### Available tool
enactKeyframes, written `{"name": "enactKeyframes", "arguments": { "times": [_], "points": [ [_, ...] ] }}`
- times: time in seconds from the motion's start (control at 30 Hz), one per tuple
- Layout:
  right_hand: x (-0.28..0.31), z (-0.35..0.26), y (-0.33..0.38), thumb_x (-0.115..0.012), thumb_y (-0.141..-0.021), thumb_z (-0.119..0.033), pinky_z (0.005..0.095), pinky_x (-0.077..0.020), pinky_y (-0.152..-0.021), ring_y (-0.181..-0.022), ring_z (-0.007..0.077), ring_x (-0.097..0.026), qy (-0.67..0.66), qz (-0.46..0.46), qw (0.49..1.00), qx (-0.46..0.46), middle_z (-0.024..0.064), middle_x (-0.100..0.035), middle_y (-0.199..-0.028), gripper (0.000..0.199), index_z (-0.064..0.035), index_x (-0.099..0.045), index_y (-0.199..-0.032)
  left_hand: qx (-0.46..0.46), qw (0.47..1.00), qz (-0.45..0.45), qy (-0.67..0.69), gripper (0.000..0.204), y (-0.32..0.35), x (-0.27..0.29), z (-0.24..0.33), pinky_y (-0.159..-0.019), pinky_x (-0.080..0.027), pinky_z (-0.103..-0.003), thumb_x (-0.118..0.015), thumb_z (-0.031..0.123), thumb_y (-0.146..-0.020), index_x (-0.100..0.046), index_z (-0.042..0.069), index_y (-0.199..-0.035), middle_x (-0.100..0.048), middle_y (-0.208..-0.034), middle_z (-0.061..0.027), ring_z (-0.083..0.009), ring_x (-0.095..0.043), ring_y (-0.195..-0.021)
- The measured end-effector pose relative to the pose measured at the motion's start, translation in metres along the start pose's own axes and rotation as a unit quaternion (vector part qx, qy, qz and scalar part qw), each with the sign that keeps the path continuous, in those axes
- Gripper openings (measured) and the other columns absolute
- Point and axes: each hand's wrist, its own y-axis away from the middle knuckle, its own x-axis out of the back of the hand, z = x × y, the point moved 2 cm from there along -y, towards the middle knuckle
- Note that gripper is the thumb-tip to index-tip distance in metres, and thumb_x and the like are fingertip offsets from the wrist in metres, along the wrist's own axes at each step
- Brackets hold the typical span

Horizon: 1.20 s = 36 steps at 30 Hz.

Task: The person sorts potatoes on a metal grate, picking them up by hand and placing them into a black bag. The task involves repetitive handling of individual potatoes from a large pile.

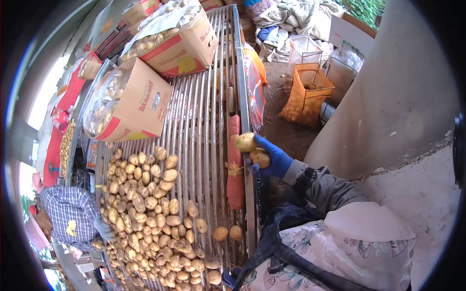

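My right hand [275, 157], in a blue glove, is closed around potatoes at the conveyor's near rail. A greenish-yellow potato [245, 142] sticks out from the fingers, and a browner potato [259, 158] sits beside it. Of my left hand [230, 277] only a bit of blue glove shows at the lower edge; its fingers are mostly hidden. Two loose potatoes [220, 234] lie on the rollers above that glove. The large heap of potatoes [150, 218] covers the rollers further left.
Cardboard boxes [150, 99] with bagged potatoes stand on the roller conveyor [213, 145]. A rolled red mesh bundle [235, 182] lies along the near rail. An orange mesh bag in a frame [305, 97] stands on the floor. Across the conveyor, a co-worker in a checked shirt [70, 216] reaches toward the heap.
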Motion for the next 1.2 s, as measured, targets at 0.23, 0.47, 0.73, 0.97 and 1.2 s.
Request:
{"name": "enactKeyframes", "arguments": {
  "times": [0.23, 0.47, 0.73, 0.97, 1.2],
  "points": [
    [0.054, -0.067, 0.022, -0.064, -0.094, -0.049, 0.0287, -0.0552, -0.057, -0.08, 0.0214, -0.066, -0.029, 0.104, 0.982, 0.155, 0.0077, -0.067, -0.096, 0.048, -0.0124, -0.059, -0.125, -0.006, 0.999, 0.01, -0.052, 0.033, -0.007, -0.009, -0.011, -0.082, -0.048, -0.04, -0.071, 0.017, -0.086, -0.063, 0.0, -0.113, -0.065, -0.101, -0.0147, -0.0259, -0.057, -0.093],
    [0.097, -0.325, 0.028, -0.067, -0.088, -0.057, 0.0482, -0.055, -0.099, -0.11, 0.0337, -0.06, 0.04, 0.171, 0.864, 0.472, 0.0176, -0.059, -0.117, 0.063, -0.0072, -0.055, -0.124, -0.029, 0.997, 0.009, -0.077, 0.038, -0.014, -0.03, -0.003, -0.088, -0.046, -0.044, -0.073, 0.019, -0.082, -0.063, 0.001, -0.115, -0.064, -0.104, -0.0174, -0.0314, -0.056, -0.099],
    [0.063, -0.179, -0.068, -0.06, -0.099, -0.034, 0.0243, -0.0406, -0.055, -0.069, 0.0139, -0.048, 0.027, 0.096, 0.959, 0.264, 0.0011, -0.048, -0.078, 0.024, -0.0144, -0.053, -0.088, -0.061, 0.987, 0.1, -0.111, 0.045, 0.022, 0.001, -0.032, -0.094, -0.045, -0.05, -0.076, 0.022, -0.078, -0.063, 0.003, -0.116, -0.064, -0.107, -0.0204, -0.0376, -0.055, -0.106],
    [-0.019, -0.115, -0.105, -0.05, -0.104, -0.035, 0.0242, -0.0466, -0.055, -0.076, 0.0131, -0.059, 0.234, 0.028, 0.965, 0.113, 0.0023, -0.062, -0.091, 0.032, -0.009, -0.063, -0.117, 0.055, 0.979, 0.197, -0.023, 0.023, 0.04, 0.034, 0.06, -0.068, -0.052, -0.033, -0.068, 0.014, -0.092, -0.063, 0.005, -0.112, -0.062, -0.099, -0.0117, -0.0226, -0.062, -0.076],
    [-0.161, 0.104, -0.103, -0.059, -0.099, -0.023, 0.0244, -0.0438, -0.056, -0.064, 0.0098, -0.054, 0.577, -0.185, 0.795, -0.022, 0.0018, -0.056, -0.074, 0.017, -0.0058, -0.061, -0.098, 0.136, 0.898, 0.295, 0.297, 0.018, 0.071, 0.054, 0.056, -0.06, -0.045, -0.022, -0.061, 0.02, -0.1, -0.068, 0.004, -0.1, -0.063, -0.079, 0.0006, -0.0062, -0.054, -0.066]
  ]
}}
